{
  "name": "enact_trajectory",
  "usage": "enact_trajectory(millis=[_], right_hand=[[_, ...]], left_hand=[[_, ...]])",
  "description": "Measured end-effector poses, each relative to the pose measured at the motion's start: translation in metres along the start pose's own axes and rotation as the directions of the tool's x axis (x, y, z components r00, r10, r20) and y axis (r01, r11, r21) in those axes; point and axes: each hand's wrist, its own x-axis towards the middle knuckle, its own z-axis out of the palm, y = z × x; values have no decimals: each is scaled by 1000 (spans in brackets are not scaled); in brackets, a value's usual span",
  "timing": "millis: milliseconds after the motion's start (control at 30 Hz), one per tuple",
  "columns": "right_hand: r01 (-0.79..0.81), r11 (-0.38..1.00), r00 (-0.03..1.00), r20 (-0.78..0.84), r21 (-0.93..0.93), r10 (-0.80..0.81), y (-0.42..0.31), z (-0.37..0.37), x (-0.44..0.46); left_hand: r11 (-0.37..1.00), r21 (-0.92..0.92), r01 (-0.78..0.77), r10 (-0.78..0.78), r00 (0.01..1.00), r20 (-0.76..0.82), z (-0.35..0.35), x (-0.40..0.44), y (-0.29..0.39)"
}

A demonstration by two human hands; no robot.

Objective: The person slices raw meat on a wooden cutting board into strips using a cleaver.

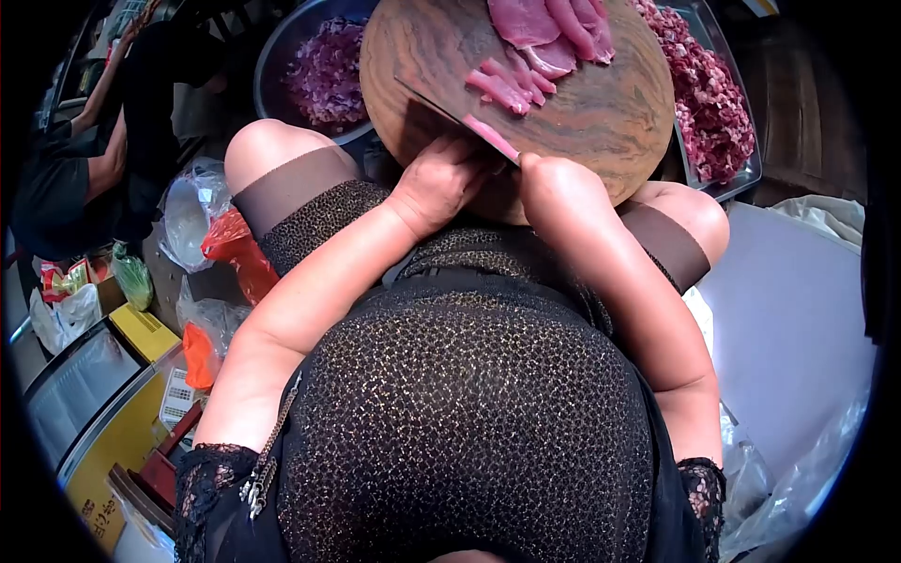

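A round wooden chopping board (413, 42) lies in front of my lap. My right hand (563, 192) is closed around the handle of a knife (434, 101), whose blade points up and left over the board's near part. Just beyond the blade lies a pink strip of meat (491, 136). My left hand (436, 183) is close to the near side of the blade, fingers curled; what they grip is hidden. Several cut meat strips (507, 86) rest farther up the board, below larger meat slices (554, 33) at its far edge.
A metal bowl (269, 80) of chopped meat stands left of the board, a metal tray (746, 176) heaped with chopped meat at right. Plastic bags (239, 249) and a yellow-sided case (117, 446) are at left. Another person's arm (108, 159) shows at upper left.
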Motion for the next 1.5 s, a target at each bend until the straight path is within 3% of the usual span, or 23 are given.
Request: enact_trajectory(millis=[100, 133, 200, 267, 333, 400, 467, 533, 600, 667, 733, 767, 800, 867, 933, 1033, 1333, 1400, 1467, 1500], right_hand=[[19, 998, 974, -228, 52, -7, 0, 4, 20], [28, 999, 972, -233, 42, -17, 4, -1, 16], [22, 1000, 986, -168, 15, -19, 2, -17, -7], [17, 1000, 994, -111, 10, -16, -4, -27, -29], [-10, 998, 997, 76, -61, 15, -4, -29, -39], [-27, 998, 997, 73, -59, 31, -6, -20, -37], [46, 998, 999, 9, -32, -46, -6, -4, -21], [-3, 1000, 999, -35, -8, 3, -12, 6, 1], [43, 992, 986, -163, 115, -24, -12, 5, 15], [36, 993, 984, -179, 117, -15, -12, -3, 9], [16, 988, 982, -189, 151, 13, -10, -11, -2], [40, 990, 985, -169, 134, -16, -9, -15, -14], [38, 990, 987, -161, 132, -16, -11, -17, -25], [-39, 993, 999, -13, 108, 41, -13, -22, -40], [-4, 997, 999, -38, 74, 7, -12, -17, -44], [-38, 998, 997, 67, 53, 34, -15, -12, -41], [33, 999, 997, -72, 19, -32, -25, -1, 33], [12, 1000, 1000, -15, -6, -12, -2, -12, 25], [-94, 991, 992, -72, 97, 101, 23, -26, 2], [-117, 983, 987, -97, 141, 131, 41, -27, -7]], left_hand=[[999, -18, 38, -37, 998, 45, -5, -2, 2], [997, -28, 73, -71, 994, 81, -8, -1, 3], [999, 14, 48, -48, 999, 15, -11, -9, 2], [993, 75, 88, -99, 984, 150, -5, -20, -3], [995, 71, 73, -81, 988, 130, -2, -18, -5], [1000, 23, -15, 15, 1000, 11, 0, -16, -5], [999, 46, -19, 19, 1000, 3, -3, -14, -3], [997, 79, -28, 29, 1000, -12, -5, -13, -1], [998, 3, 59, -59, 993, 100, -9, -15, -2], [998, -42, 48, -45, 997, 61, -14, -14, -4], [942, -63, 330, -334, 938, -87, -22, -22, -5], [935, -76, 345, -352, 930, -109, -32, -24, -9], [941, -72, 330, -335, 939, -75, -35, -26, -14], [989, 21, 146, -146, 989, -21, -30, -27, -10], [999, -14, 52, -52, 999, 2, -20, -25, -8], [1000, 1, -4, 4, 1000, -19, -15, -20, -7], [989, 112, -97, 86, 991, 103, -10, -5, -21], [981, 192, 2, -11, 999, 45, -17, 5, -40], [935, 307, 177, -206, 976, 65, -20, 18, -59], [931, 301, 206, -233, 971, 56, -15, 28, -64]])
